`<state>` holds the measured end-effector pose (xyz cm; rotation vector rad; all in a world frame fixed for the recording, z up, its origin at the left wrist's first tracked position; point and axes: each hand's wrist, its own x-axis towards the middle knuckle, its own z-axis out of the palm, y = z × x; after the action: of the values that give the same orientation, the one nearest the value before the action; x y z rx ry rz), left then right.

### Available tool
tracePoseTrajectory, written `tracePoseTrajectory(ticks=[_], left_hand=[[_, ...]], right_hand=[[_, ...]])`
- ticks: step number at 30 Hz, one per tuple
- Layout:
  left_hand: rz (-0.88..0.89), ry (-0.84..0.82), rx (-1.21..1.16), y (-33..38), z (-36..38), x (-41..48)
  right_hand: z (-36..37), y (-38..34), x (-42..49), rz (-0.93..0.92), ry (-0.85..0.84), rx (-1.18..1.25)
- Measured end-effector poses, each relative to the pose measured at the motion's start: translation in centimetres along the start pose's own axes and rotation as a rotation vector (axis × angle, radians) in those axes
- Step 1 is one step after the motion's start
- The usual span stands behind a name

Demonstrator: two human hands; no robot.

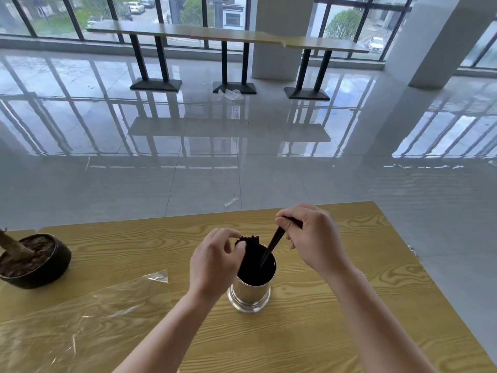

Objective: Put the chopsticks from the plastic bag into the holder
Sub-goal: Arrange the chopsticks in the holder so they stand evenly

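Here the right hand (312, 232) pinches a pair of dark chopsticks (273, 246) by their upper ends, fingers curled tight around them. Their long axis runs steeply downward and toward the left, tips pointing into the mouth of the holder (252, 289) and already below its rim. The holder is a shiny metal cylinder standing upright on the wood-grain table (349, 305); its inside looks dark. A bundle of black chopsticks (248, 244) stands inside it, nearly upright, leaning against the far left side of the rim with the blunt ends sticking up above it. The left hand (215, 262) is bent around those ends, fingertips pressed against the bundle from the left. The clear plastic bag (88, 313) lies flat and crumpled on the table, left of the holder and apart from it; whether anything is in it, I cannot tell. A dark bowl-shaped plant pot (37, 259) holding soil and a trunk sits at the table's left edge.
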<state>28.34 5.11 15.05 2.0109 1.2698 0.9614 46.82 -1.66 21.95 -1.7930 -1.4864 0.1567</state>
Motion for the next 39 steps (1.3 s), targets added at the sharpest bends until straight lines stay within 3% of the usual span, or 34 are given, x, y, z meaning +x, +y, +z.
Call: tracePoseTrajectory(ticks=[5, 10, 17, 25, 39], left_hand=[[-0.187, -0.016, 0.004, -3.1, 0.3, -1.0], [-0.19, -0.101, 0.043, -3.8, 1.8, -1.2], [-0.187, -0.098, 0.061, -2.7, 3.2, 0.2], [-0.163, -0.035, -0.067, -2.8, 3.6, 0.0], [-0.101, -0.003, -0.051, -3.1, 3.9, -0.1]], right_hand=[[0.9, 0.6, 0.2, 0.001, -0.052, -0.059], [4.0, 1.3, 0.7, 0.026, -0.221, -0.186], [7.2, 2.4, 1.0, 0.13, -0.306, -0.193], [7.0, 3.5, -0.1, 0.218, -0.264, -0.076], [7.8, 3.6, -1.0, 0.112, -0.235, -0.156]])
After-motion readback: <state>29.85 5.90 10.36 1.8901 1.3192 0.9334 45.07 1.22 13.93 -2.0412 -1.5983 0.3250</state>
